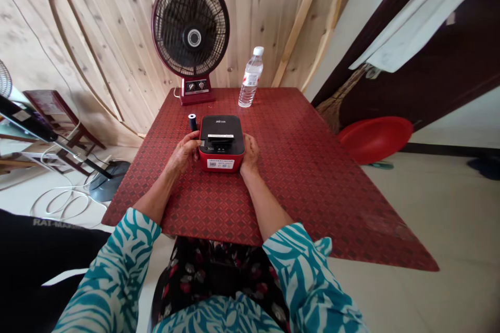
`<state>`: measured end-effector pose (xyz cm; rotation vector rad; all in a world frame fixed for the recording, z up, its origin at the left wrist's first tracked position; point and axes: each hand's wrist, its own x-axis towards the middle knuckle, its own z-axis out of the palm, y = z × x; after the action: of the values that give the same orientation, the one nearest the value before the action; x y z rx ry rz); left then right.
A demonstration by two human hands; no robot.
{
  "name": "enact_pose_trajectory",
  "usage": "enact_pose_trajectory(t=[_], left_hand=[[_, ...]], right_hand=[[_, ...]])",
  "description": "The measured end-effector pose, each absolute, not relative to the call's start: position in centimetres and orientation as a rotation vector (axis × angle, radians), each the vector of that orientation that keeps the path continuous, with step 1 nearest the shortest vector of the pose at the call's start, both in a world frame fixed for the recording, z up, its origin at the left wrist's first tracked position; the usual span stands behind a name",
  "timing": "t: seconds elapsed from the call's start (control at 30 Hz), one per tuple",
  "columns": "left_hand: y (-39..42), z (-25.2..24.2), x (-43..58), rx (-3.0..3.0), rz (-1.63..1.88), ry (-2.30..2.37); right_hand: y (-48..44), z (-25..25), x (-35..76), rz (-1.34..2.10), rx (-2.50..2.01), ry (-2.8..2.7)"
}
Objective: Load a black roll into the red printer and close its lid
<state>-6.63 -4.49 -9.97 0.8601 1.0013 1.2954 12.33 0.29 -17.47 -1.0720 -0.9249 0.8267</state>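
A small red and black receipt printer (221, 140) sits on the red patterned table, its lid down, with a white label on the lid and another on its front. My left hand (186, 150) holds its left side, the thumb at the lid's front left corner. Against its right side my right hand (250, 154) is wrapped, with the fingertips partly hidden behind the body. Just beyond my left hand, a small dark roll (192, 123) with a white end stands upright beside the printer.
At the table's back edge stand a dark red fan (191, 36) and a clear water bottle (250, 78). The table (312, 187) meets a wooden wall. A floor fan's base (110, 181) and loose cable lie left; a red basin (377, 139) is at right. Someone in black is at lower left.
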Motion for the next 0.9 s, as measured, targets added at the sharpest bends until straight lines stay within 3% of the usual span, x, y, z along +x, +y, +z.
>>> enact_pose_trajectory(t=[0.7, 0.9], left_hand=[[-4.7, -10.2, -6.7, 0.902, 1.353, 1.048], [-3.8, -8.0, -7.3, 1.224, 1.574, 1.129]], right_hand=[[0.5, -17.3, 12.1, 0.802, -1.067, -0.966], [0.3, -17.1, 12.1, 0.806, -1.079, -0.982]])
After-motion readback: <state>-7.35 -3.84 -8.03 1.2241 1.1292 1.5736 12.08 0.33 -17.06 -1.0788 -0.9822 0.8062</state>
